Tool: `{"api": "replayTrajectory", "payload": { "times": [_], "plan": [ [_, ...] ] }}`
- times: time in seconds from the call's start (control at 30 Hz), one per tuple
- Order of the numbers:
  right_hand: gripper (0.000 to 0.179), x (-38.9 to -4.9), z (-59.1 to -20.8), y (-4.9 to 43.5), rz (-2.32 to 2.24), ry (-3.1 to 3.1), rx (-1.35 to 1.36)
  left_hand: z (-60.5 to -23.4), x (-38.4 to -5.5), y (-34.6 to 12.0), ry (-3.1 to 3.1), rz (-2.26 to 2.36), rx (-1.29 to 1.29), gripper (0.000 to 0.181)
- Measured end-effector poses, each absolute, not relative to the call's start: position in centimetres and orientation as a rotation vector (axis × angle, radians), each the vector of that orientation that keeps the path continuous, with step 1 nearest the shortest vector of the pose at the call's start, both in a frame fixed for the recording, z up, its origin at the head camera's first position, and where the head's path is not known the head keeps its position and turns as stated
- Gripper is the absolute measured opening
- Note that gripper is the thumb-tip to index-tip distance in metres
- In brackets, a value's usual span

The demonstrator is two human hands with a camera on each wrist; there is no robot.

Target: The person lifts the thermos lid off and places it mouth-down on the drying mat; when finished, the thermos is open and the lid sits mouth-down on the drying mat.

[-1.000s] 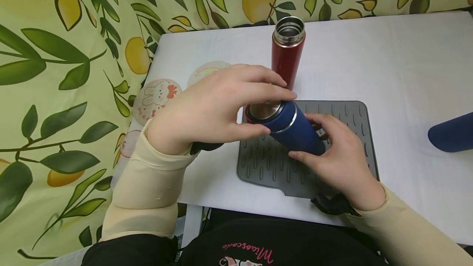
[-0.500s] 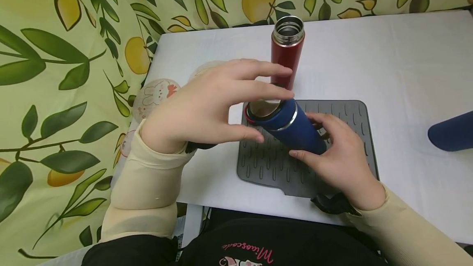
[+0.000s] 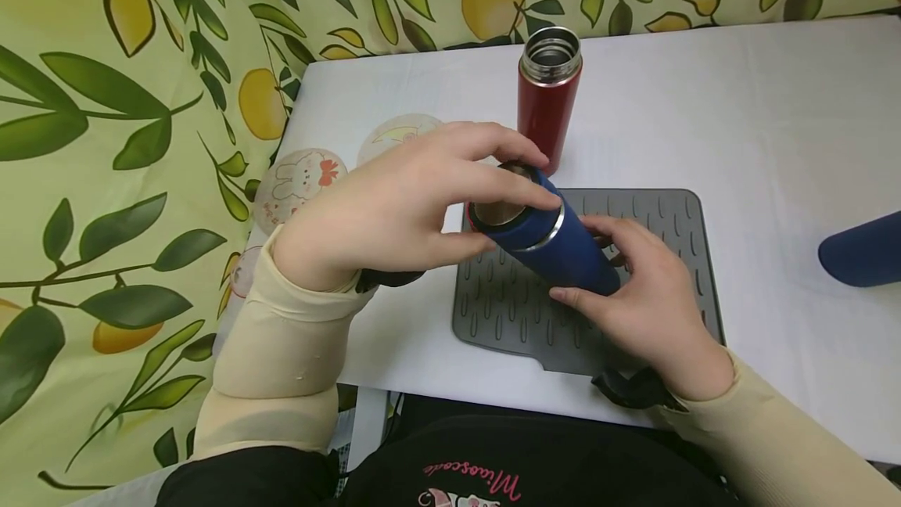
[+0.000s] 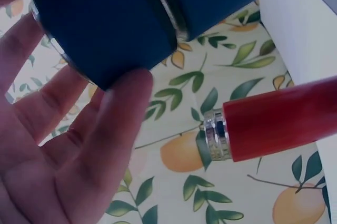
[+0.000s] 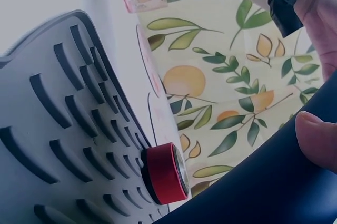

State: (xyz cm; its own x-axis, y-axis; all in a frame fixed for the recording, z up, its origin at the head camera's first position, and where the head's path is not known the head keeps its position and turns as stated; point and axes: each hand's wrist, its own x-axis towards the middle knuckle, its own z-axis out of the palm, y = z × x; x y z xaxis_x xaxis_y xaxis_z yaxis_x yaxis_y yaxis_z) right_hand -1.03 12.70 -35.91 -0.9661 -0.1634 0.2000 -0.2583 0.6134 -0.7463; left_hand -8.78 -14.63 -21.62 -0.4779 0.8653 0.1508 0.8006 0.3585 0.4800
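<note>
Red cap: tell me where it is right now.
In the right wrist view, the red cap is below centre, on the grey mat near its edge, with the held blue bottle to its right.

I see an open red bottle [image 3: 544, 116] standing toward the back edge of the tabletop [image 3: 718, 116], printed round discs [image 3: 299, 186] along its left edge, a ridged grey mat [image 3: 503, 311] near its front edge, leaf-patterned cloth [image 3: 127, 257] beyond.
</note>
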Motion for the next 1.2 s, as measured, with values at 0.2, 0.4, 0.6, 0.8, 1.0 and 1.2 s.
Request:
{"api": "replayTrajectory", "payload": {
  "times": [0.2, 0.4, 0.6, 0.8, 1.0, 1.2],
  "plan": [
    [0.087, -0.9, -36.0, 12.5, 1.284, -2.717, 0.389, -21.6, -8.6, -14.2, 2.574, 0.746, 1.412, 0.058],
    [0.087, -0.9, -35.9, 12.2, 1.279, -2.7, 0.398, -21.9, -8.6, -13.9, 2.798, 0.591, 1.312, 0.07],
    [0.087, -1.1, -35.8, 12.3, 1.279, -2.69, 0.387, -22.0, -8.9, -14.6, 2.624, 0.764, 1.538, 0.086],
    [0.086, -1.1, -35.9, 12.4, 1.285, -2.7, 0.38, -21.9, -9.0, -15.4, 2.372, 0.864, 1.694, 0.053],
    [0.087, -1.1, -35.9, 12.4, 1.286, -2.71, 0.381, -21.8, -9.1, -15.3, 2.401, 0.83, 1.67, 0.05],
    [0.087, -1.0, -36.1, 12.2, 1.285, -2.712, 0.392, -21.8, -8.9, -14.7, 2.515, 0.815, 1.473, 0.051]
  ]
}}
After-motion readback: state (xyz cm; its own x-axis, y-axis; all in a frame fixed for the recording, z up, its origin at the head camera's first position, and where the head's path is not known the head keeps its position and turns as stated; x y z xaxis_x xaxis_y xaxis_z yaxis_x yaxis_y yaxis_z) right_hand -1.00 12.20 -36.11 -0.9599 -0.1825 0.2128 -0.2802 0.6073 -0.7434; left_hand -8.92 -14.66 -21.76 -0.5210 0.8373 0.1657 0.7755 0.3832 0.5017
